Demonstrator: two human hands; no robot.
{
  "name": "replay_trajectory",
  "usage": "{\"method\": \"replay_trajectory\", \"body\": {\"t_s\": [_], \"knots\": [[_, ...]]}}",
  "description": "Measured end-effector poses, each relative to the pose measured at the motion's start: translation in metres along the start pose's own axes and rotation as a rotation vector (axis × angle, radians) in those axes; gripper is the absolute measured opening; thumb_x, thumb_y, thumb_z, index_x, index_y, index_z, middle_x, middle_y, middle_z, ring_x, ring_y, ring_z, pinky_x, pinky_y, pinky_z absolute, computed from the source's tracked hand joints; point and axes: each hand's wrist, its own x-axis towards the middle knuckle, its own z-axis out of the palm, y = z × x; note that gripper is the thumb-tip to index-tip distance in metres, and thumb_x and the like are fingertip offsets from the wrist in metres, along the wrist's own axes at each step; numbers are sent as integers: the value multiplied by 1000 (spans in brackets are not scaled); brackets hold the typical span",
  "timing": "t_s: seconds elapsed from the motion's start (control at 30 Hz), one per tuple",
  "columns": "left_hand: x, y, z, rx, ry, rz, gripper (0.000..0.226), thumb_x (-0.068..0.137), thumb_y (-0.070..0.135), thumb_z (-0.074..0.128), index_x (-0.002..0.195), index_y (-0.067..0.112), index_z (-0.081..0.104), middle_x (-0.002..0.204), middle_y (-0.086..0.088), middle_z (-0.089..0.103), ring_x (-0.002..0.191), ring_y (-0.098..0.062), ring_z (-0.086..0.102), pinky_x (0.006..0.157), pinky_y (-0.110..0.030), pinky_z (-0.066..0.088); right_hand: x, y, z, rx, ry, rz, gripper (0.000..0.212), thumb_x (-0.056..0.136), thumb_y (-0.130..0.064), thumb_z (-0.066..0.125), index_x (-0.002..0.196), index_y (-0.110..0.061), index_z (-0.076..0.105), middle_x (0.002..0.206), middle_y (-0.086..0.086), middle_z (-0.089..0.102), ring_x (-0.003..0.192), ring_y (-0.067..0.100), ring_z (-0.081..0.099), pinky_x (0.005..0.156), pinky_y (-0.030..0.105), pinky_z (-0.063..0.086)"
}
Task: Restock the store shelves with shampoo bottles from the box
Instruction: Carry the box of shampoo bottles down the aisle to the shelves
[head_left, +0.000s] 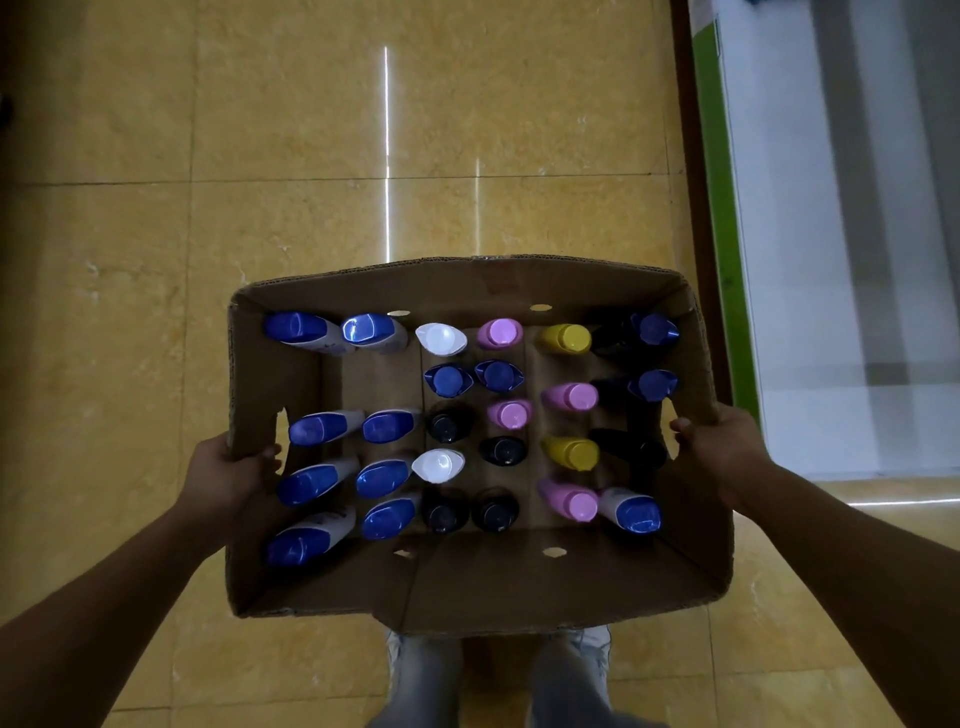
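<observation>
Box (467, 582): open cardboard carton, seen from above.
Bottles (498, 332): upright; blue, white, pink, yellow, dark caps.
Left hand (228, 475): grips left wall cut-out.
Right hand (719, 441): grips right wall.
Floor (311, 156): yellow tiles.
Shelf (810, 260): right edge, blurred.

Yellow tiled floor (311, 156) w/ shelf unit base (727, 260) at right.

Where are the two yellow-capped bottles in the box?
Head view: both yellow-capped bottles stand right of the box's centre, one in the far row, one nearer, between pink-capped bottles.
</observation>
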Motion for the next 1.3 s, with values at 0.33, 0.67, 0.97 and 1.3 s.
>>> {"method": "replay_trajectory", "body": {"t_s": [0.33,0.67,0.97,1.3], "knots": [[-60,23,-49,0,13,-14,30,93,3,51,123,1,54,107,-17,61,97,-30,57,80,-44,48,-64,-32,-42,-80,-5,-63,15,94,-9,58,105,-2,65,96,19,65,92,36,61,81,42,47],[-178,87,-166,-27,20,-75,26,92,1,52,118,3,55,95,-12,59,79,-22,57,66,-35,48,-199,-113,-123,-203,-2,-123,23,92,-9,58,113,-3,65,103,24,67,96,41,63,90,50,52],[-276,147,-299,-83,27,-19,19,89,-7,51,79,8,56,82,-16,57,67,-22,53,66,-37,47,-332,-199,-188,-185,9,-150,23,89,-4,62,111,2,64,103,28,66,99,43,63,92,56,50],[-344,203,-421,-20,78,57,15,85,-5,57,99,-7,60,94,-24,62,90,-36,61,79,-44,51,-439,-295,-225,-232,-44,-228,4,86,4,60,86,1,61,95,29,65,93,42,65,90,56,52]]}}
